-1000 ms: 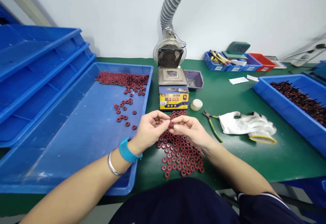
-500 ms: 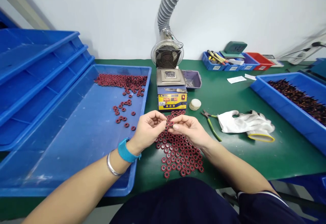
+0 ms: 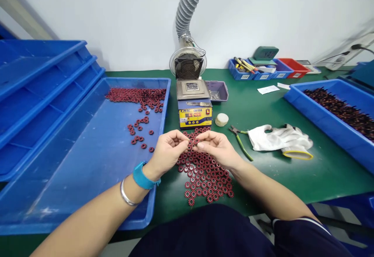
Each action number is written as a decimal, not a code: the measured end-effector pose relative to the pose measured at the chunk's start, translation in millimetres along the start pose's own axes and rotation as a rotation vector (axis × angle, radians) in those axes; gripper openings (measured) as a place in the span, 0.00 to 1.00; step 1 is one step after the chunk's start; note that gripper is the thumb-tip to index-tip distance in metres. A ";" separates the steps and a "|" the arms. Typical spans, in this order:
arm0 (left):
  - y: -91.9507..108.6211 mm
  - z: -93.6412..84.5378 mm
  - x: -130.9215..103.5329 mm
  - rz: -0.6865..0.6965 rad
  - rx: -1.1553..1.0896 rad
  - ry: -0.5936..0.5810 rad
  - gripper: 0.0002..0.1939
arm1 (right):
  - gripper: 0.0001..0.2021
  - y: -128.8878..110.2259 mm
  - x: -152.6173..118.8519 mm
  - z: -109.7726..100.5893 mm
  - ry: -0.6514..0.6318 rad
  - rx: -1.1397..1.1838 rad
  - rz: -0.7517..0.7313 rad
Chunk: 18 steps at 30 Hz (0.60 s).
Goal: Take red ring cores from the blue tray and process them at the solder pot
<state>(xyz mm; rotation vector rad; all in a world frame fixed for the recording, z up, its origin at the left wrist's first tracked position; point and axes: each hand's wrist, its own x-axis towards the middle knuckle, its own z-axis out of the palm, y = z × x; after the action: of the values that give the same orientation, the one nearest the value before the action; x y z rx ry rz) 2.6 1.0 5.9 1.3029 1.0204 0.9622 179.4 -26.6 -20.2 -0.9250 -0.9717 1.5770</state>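
Over a pile of small dark-red toothed rings [image 3: 209, 181], both my hands meet with thumbs and forefingers pinched. My right hand [image 3: 217, 148] grips one red ring [image 3: 196, 142] at its fingertips, partly covered by the thumb. My left hand [image 3: 171, 150], with a blue wristband and silver bangle on its wrist, pinches close beside that ring. What lies between the left fingertips is too small to make out. Just beyond the hands stands a solder pot [image 3: 194, 117] with a red digital display and a flat metal top.
Left is a blue tray [image 3: 117, 194] with more red rings; stacked trays [image 3: 46, 93] stand beyond it. Right lie a white round pad [image 3: 221, 120], green-handled cutters [image 3: 242, 146], gloves [image 3: 271, 139] and a blue bin [image 3: 330, 126] of dark copper parts. A fume hose [image 3: 189, 7] hangs behind.
The view has shifted slightly. My hands stay pinched together over the pile in almost the same pose. The numbers on the pot's display differ.
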 end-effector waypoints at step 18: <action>-13.0 8.5 -2.2 -0.094 -0.056 -0.213 0.16 | 0.07 -0.1 -11.2 7.9 0.046 -0.883 -0.780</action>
<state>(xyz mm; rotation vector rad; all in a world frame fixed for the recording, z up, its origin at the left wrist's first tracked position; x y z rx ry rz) 10.0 -4.1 -7.0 1.2700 0.8759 0.7580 174.3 -38.6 -16.1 -0.9553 -1.7755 0.4334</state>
